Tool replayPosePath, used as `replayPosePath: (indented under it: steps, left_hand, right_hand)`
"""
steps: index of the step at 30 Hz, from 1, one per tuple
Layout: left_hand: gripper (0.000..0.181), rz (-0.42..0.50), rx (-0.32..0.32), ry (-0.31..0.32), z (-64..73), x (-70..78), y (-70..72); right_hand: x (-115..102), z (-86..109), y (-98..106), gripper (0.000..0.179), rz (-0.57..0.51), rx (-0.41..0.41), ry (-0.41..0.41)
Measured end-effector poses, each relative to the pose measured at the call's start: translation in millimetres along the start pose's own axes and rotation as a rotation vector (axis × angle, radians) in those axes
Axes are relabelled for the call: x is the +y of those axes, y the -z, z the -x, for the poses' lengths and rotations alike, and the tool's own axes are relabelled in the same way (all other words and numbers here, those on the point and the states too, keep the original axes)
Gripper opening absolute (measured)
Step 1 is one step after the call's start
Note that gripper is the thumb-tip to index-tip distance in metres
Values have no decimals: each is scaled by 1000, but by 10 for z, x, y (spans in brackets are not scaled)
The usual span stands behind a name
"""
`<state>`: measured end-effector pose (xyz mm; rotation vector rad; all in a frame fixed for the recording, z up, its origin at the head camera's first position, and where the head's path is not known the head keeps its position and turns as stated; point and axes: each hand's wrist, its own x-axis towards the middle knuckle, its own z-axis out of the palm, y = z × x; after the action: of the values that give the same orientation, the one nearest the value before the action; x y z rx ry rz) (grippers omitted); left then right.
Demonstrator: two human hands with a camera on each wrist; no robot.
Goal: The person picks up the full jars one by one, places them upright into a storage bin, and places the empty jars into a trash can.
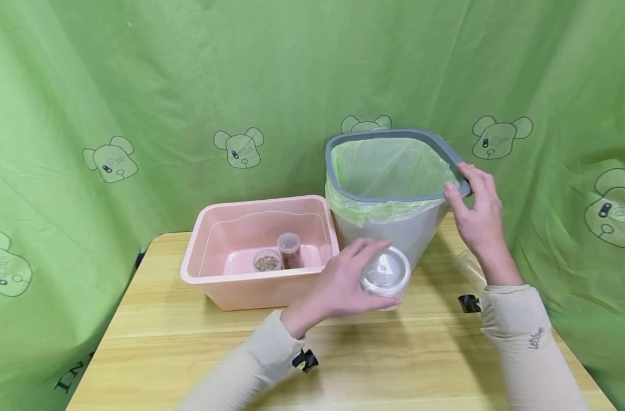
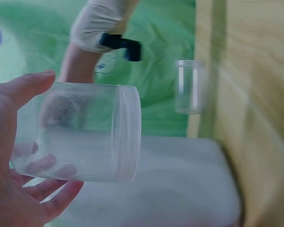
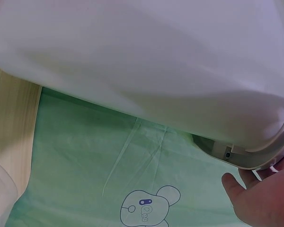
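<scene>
- Fingers of the left hand (image 1: 340,282) curl round a clear jar (image 1: 386,273); those of the right hand (image 1: 478,216) grip one corner of a bin (image 1: 408,233).
- Green curtain (image 1: 163,74), printed with outlined animal heads, hangs behind and at both sides.
- Wood-grain desk (image 1: 148,354) lies beneath the bin and a pink tub (image 1: 255,294).
- Bin: grey rim (image 1: 442,148), thin green liner (image 1: 394,168) folded over it.
- Pink tub: just left of the bin.
- Clear jar: held bottom up above the desk, in front of the bin.
- Second jar (image 2: 189,87): on its side on the desk, near the right sleeve (image 1: 517,319).
- Two small containers (image 1: 289,251) stand side by side inside the tub, brownish contents showing.
</scene>
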<state>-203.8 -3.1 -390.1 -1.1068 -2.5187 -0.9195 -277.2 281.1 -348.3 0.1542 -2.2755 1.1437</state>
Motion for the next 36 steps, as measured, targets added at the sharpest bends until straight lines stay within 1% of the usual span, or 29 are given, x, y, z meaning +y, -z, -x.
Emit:
replayPosePath:
  steps: [5, 10, 12, 17, 20, 24, 28, 33, 36]
  left_hand:
    - [101, 26, 76, -37, -76, 68, 214]
    - [101, 97, 172, -99, -148, 98, 452]
    - [101, 124, 209, -135, -194, 111, 545]
    - [101, 134, 293, -209, -327, 131, 713]
    - [101, 128, 336, -232, -393, 148, 799]
    - [101, 132, 381, -251, -477, 182, 906]
    - [100, 132, 427, -255, -557, 196, 992]
    - [98, 141, 480, -230, -659, 152, 1047]
    - [97, 154, 495, -195, -712, 113, 1054]
  right_hand:
    - [0, -5, 6, 56, 0, -7, -3]
    - [-5, -8, -7, 55, 3, -9, 2]
    - [-3, -10, -8, 55, 2, -7, 2]
    - [5, -9, -6, 55, -2, 1, 5]
    - [7, -6, -9, 55, -1, -2, 7]
    - [8, -6, -9, 55, 1, -5, 4]
    - [8, -6, -7, 55, 3, 0, 4]
    - [6, -5, -6, 55, 2, -2, 5]
    - [11, -7, -8, 55, 0, -7, 5]
